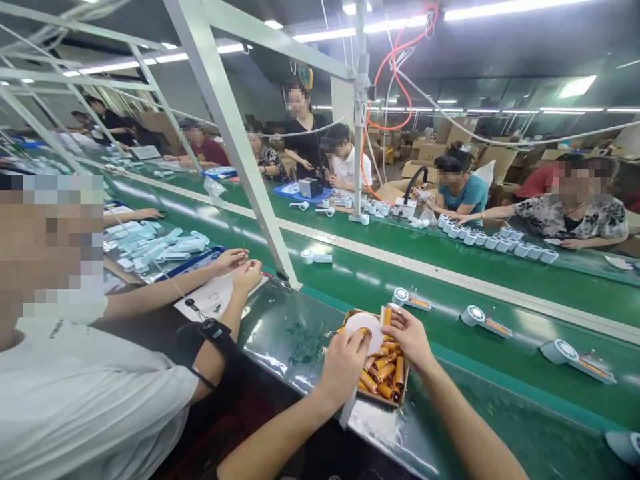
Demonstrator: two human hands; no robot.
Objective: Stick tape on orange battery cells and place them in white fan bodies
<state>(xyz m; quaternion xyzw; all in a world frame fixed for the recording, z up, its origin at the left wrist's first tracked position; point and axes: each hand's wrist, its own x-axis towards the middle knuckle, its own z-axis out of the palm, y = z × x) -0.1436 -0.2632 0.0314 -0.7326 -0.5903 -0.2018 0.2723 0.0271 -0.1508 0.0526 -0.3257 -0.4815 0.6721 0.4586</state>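
Note:
My left hand (344, 365) is closed around a white round roll (364, 326), which looks like tape, held over a small cardboard box (403, 387). My right hand (407, 333) pinches an orange cylindrical cell (385, 315) upright against the roll's right edge. The box below both hands holds several more orange cells (383, 380) lying loosely. It sits on the near edge of the bench, just in front of the green conveyor belt (450, 267).
White fan-like units with orange cells (410, 298) (484, 320) (575, 357) lie spaced along the belt to the right. A person in a white shirt (75, 400) sits close on my left, hands together. Other workers sit across the belt. A slanted metal post (235, 140) stands ahead left.

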